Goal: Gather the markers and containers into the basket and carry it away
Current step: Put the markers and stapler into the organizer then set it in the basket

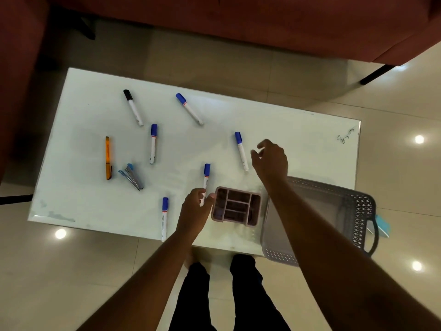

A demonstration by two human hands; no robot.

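Observation:
Several white markers lie scattered on the white table [95,206]. My left hand [194,210] pinches the lower end of a blue-capped marker [206,174] next to the pink divided organiser [236,207]. My right hand [270,160] hovers with loosely curled fingers, holding nothing, just right of another blue-capped marker [241,150]. A grey perforated basket [358,211] sits at the table's right front corner, partly hidden by my right forearm. More blue-capped markers [164,218] [153,143] [189,108] and a black-capped marker [133,107] lie further left and back.
An orange utility knife [108,157] and a blue stapler [131,176] lie on the left half of the table. A red sofa [262,22] stands beyond the far edge. A light blue object [383,225] shows behind the basket handle. My legs stand at the near edge.

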